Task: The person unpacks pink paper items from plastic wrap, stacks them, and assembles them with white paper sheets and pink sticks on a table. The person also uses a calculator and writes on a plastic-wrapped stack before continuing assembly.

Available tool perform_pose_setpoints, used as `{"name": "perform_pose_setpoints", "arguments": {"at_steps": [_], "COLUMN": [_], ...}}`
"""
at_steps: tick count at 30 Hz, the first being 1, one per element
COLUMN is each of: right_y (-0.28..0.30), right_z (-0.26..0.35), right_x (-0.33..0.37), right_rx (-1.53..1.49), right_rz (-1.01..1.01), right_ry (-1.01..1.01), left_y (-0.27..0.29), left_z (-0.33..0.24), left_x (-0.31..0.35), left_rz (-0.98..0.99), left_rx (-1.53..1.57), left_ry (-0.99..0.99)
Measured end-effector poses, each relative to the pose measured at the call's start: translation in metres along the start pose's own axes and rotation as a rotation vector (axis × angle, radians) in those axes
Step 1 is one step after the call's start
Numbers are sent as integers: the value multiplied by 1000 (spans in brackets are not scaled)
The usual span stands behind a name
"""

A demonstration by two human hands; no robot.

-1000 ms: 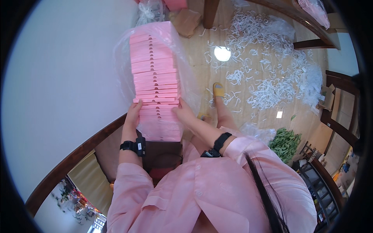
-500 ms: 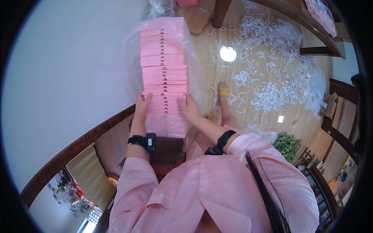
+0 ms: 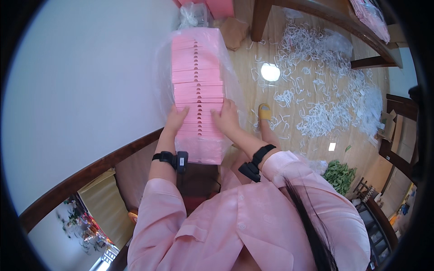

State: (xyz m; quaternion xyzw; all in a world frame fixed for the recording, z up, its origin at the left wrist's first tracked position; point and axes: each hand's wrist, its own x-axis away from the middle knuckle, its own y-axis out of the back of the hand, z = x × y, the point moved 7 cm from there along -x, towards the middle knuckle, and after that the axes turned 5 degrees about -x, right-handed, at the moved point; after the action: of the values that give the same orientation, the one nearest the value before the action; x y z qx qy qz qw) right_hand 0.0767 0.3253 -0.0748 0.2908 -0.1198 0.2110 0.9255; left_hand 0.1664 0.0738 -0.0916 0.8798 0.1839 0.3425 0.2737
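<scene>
A long row of flat pink boxes, each with a small dark half-round notch, lies packed in a clear plastic bag. My left hand grips the left side of the row at its near part, thumb over the top edges. Opposite it, my right hand presses on the right side, its thumb on top of the boxes. Both hands are closed around the same stretch of the row. The fingertips under the sides are partly hidden.
White paper-like strips litter the floor to the right. A brown wooden table stands at the far right. Green leaves lie at the lower right. A brown paper piece and a tied plastic bag sit beyond the row.
Both hands still hold the row's sides, the right one slightly nearer the top. The whole view has shifted, so the boxes appear a little further right and lower.
</scene>
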Motion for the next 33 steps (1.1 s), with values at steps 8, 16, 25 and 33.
{"name": "perform_pose_setpoints", "arguments": {"at_steps": [8,16,25,33], "right_y": [-13,11,128,35], "right_z": [-7,4,124,233], "right_x": [-72,-99,-207,-292], "right_rx": [-235,-492,28,577], "right_rz": [-228,-114,-130,448], "right_ry": [170,-71,390,654], "left_y": [3,12,36,-103], "left_z": [-37,-78,-61,57], "left_x": [-51,-83,110,297], "left_rz": [51,49,-515,-405], "left_rx": [367,276,-838,746], "left_ry": [57,-58,629,1140]}}
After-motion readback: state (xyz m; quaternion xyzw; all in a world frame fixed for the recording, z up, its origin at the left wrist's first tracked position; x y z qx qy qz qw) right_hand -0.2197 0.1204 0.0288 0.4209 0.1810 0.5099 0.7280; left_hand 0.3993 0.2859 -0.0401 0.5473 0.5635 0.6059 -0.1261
